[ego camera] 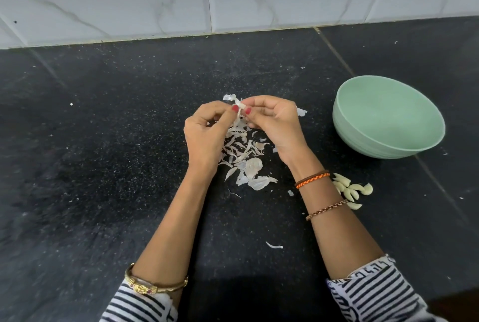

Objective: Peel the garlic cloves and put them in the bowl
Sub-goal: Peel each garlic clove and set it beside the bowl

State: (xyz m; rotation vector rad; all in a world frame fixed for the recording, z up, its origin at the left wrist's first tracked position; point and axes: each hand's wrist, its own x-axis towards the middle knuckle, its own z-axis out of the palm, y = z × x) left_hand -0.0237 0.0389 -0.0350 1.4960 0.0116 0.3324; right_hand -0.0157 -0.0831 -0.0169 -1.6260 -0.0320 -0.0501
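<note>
Both grips pinch one garlic clove (242, 107): left hand (207, 132) and right hand (274, 125) tear at its skin, left of the empty bowl (383, 145). Peels (243, 156) pile beneath; peeled cloves (352, 191) wait in front of the bowl, not yet inside.

No text, label, brand, number or sign is showing anywhere that can be read.
</note>
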